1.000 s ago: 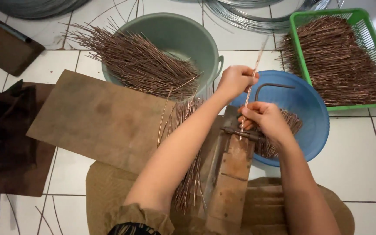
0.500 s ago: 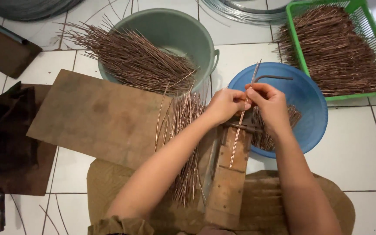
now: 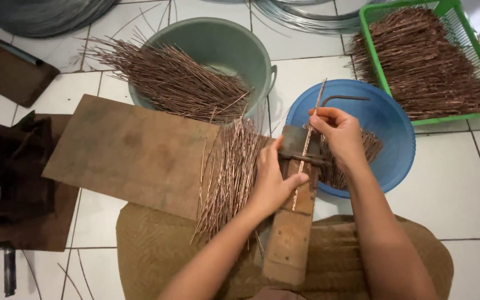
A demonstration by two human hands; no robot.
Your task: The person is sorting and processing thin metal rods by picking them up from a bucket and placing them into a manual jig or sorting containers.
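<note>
My right hand (image 3: 337, 133) pinches a thin copper-coloured rod (image 3: 308, 139) that lies lengthwise through a metal fixture on a narrow wooden jig (image 3: 293, 233). My left hand (image 3: 273, 180) rests flat on the jig's left side, thumb against the rod's lower part. A loose pile of the same rods (image 3: 226, 175) lies just left of that hand on a wooden board (image 3: 129, 153). Behind the right hand a blue basin (image 3: 390, 139) holds a bent metal hook and some worked rods.
A grey-green bucket (image 3: 223, 47) full of long rods stands at the back centre. A green crate (image 3: 445, 11) of rods sits at the back right. Wire coils lie along the far edge. Dark wooden pieces (image 3: 12, 166) are at the left, on a white tiled floor.
My left hand has come down from the rod's top to rest on the jig. The rod now lies lower in the fixture, held by the right hand.
</note>
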